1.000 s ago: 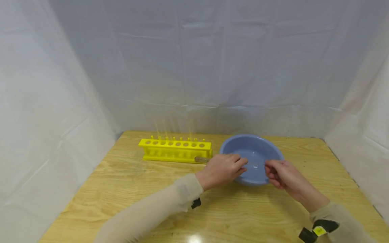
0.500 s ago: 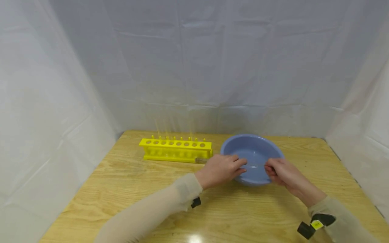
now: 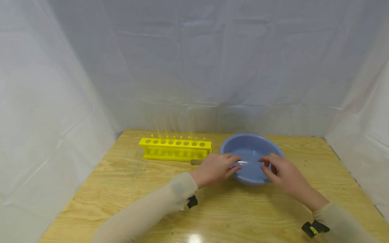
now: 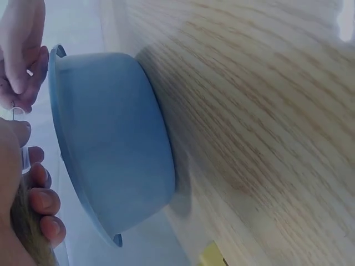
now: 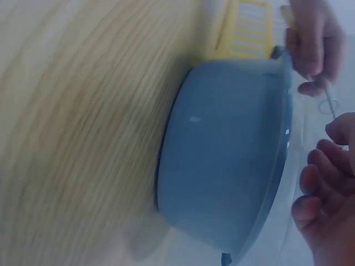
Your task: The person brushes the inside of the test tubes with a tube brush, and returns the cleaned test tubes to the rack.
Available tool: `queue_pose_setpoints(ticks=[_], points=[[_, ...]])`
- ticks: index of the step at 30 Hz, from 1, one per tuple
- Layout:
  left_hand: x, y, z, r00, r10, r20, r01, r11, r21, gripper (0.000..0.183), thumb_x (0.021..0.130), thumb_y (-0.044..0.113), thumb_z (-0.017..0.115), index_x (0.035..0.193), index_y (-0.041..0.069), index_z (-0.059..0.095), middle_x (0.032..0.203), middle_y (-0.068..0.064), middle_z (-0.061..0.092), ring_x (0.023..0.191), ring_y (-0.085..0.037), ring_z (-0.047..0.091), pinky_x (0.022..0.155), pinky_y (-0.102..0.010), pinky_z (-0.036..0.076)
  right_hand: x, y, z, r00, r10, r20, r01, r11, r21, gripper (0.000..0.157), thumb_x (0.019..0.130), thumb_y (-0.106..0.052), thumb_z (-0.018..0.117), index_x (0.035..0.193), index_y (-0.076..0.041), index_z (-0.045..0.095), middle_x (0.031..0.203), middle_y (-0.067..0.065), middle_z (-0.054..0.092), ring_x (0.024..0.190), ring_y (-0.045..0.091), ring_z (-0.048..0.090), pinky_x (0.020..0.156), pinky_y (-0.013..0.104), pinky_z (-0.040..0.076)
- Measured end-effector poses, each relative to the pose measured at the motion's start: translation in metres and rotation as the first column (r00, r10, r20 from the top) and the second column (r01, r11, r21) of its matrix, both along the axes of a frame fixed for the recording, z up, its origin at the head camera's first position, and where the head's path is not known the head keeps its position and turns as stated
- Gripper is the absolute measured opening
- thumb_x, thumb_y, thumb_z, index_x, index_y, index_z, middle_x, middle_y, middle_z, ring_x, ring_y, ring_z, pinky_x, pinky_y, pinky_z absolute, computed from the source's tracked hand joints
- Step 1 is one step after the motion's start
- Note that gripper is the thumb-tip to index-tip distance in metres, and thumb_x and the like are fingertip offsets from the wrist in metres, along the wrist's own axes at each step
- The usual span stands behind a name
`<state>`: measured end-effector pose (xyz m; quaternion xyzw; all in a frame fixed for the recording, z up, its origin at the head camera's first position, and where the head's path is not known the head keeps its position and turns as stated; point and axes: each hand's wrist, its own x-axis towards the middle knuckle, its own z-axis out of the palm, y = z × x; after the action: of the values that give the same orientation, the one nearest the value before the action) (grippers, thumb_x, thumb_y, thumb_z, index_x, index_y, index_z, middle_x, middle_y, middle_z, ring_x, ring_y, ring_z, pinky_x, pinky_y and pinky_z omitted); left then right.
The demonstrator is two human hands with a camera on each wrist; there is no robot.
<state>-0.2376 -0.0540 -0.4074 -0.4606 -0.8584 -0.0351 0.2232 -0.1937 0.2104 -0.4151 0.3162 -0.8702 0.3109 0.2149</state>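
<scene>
My left hand (image 3: 214, 169) grips a clear glass test tube (image 3: 244, 162) lying level over the blue basin (image 3: 251, 175). A brown, bristly test tube brush (image 4: 28, 219) shows in the tube's far end, beyond the palm. From the tube's open mouth, ringed in the right wrist view, comes the brush's thin wire (image 5: 331, 105). My right hand (image 3: 284, 172) pinches that wire between thumb and forefinger, to the right of the mouth. Both hands are above the basin's near part. Fingers hide much of the tube's middle.
A yellow test tube rack (image 3: 176, 145) stands left of the basin, with several clear tubes (image 3: 165, 128) rising at its back. The wooden table (image 3: 136, 202) is bounded by white sheeting (image 3: 200, 67) behind and at both sides.
The left hand has shifted slightly left with the tube, and its brown end shows further left. My right hand has turned and edged left, its fingers parting more visibly.
</scene>
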Motion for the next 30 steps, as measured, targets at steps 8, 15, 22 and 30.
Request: queue_pose_setpoints(ticks=[8,15,22,30], points=[[0.002,0.000,0.005,0.999,-0.015,0.028,0.015,1.000,-0.001,0.032,0.104,0.041,0.055,0.124,0.020,0.068,0.110,0.007,0.073,0.074,-0.006,0.068,0.057,-0.022,0.052,-0.006,0.002,-0.001,0.892,0.012,-0.453,0.079,0.980,0.181,0.038,0.107,-0.033,0.046,0.105,-0.004,0.071,0.093,0.003,0.066,0.061,0.008,0.056,0.050,0.023,0.046],[0.003,0.002,0.007,0.999,-0.044,0.009,0.043,0.999,0.019,0.031,0.102,0.039,0.059,0.121,0.018,0.069,0.106,0.007,0.074,0.067,-0.004,0.065,0.053,-0.019,0.048,-0.009,0.004,0.001,0.792,0.113,-0.600,0.028,0.975,0.220,0.044,0.110,-0.028,0.041,0.100,0.000,0.073,0.090,0.010,0.068,0.070,0.024,0.068,0.056,0.037,0.056],[0.001,0.002,0.003,0.993,-0.067,-0.098,0.072,0.997,0.040,0.028,0.102,0.040,0.058,0.118,0.019,0.067,0.088,0.006,0.067,0.058,-0.006,0.058,0.047,-0.021,0.044,-0.002,0.004,0.002,0.950,0.080,-0.302,-0.061,0.996,0.072,0.015,0.099,-0.007,0.060,0.093,-0.006,0.073,0.081,-0.001,0.065,0.062,0.002,0.051,0.057,0.018,0.045],[0.003,0.005,0.005,0.982,-0.065,-0.178,0.067,0.998,0.005,0.027,0.103,0.042,0.055,0.115,0.020,0.065,0.085,0.007,0.064,0.058,-0.006,0.056,0.045,-0.021,0.042,0.007,-0.001,0.004,0.996,0.056,0.063,-0.045,0.985,-0.168,0.022,0.096,0.006,0.059,0.086,-0.012,0.067,0.075,-0.003,0.060,0.060,0.002,0.048,0.056,0.020,0.042]])
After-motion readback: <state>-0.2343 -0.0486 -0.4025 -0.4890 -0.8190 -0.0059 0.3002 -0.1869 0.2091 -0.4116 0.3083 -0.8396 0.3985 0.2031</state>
